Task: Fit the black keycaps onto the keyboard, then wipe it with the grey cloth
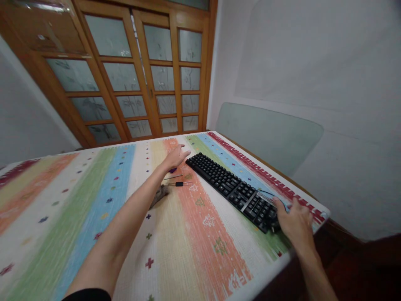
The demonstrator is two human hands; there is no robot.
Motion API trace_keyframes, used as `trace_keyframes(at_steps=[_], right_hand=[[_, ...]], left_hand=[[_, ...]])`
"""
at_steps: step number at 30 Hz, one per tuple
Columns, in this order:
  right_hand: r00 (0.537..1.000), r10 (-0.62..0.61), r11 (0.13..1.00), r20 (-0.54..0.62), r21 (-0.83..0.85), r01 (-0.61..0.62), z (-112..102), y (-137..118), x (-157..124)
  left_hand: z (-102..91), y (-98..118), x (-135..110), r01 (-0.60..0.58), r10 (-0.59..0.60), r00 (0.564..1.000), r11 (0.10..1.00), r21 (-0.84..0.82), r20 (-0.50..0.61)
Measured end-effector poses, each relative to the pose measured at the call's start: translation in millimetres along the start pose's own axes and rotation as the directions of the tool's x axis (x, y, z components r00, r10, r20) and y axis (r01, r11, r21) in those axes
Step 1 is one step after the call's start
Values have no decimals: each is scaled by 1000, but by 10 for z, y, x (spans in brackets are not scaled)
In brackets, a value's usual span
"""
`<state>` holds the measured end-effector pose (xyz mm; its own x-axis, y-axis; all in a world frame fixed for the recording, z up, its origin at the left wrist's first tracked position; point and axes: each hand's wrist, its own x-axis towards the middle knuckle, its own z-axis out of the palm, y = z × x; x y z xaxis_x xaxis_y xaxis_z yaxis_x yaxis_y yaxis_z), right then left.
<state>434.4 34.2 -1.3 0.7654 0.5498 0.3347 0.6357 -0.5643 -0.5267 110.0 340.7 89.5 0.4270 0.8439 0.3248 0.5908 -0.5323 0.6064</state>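
Observation:
A black keyboard (pixel 230 187) lies diagonally on a table covered with a striped, multicoloured cloth (pixel 94 209). My left hand (pixel 176 156) reaches out beside the keyboard's far end, fingers stretched flat and holding nothing. My right hand (pixel 294 221) grips the keyboard's near right corner, thumb on the keys. A thin dark cable (pixel 271 194) runs from that end of the keyboard. Under my left forearm lie small tools: a thin metal rod with a black part (pixel 179 184) and a dark brush-like object (pixel 160 194).
The table's right edge (pixel 282 175) and near edge drop off to a dark floor. A frosted glass panel (pixel 269 133) leans against the white wall on the right. Wooden doors with glass panes (pixel 140 75) stand behind the table.

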Motion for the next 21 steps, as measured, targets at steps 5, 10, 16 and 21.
trace_keyframes(at_steps=[5, 10, 16, 21], right_hand=[[983, -120, 992, -140, 28, 125, -172, -436, -26], [843, -515, 834, -156, 134, 535, -176, -1061, -203], [408, -913, 364, -22, 410, 836, -30, -1626, -732], [121, -983, 173, 135, 500, 849, 167, -1768, -1122]], left_hand=[[-744, 11, -670, -69, 81, 994, 987, 147, -77], [-1236, 2, -1522, -70, 121, 981, 947, 313, -149], [-1223, 85, -2547, -114, 160, 981, 933, 342, -109], [-864, 88, -3119, -128, 131, 991, 934, 334, 15]])
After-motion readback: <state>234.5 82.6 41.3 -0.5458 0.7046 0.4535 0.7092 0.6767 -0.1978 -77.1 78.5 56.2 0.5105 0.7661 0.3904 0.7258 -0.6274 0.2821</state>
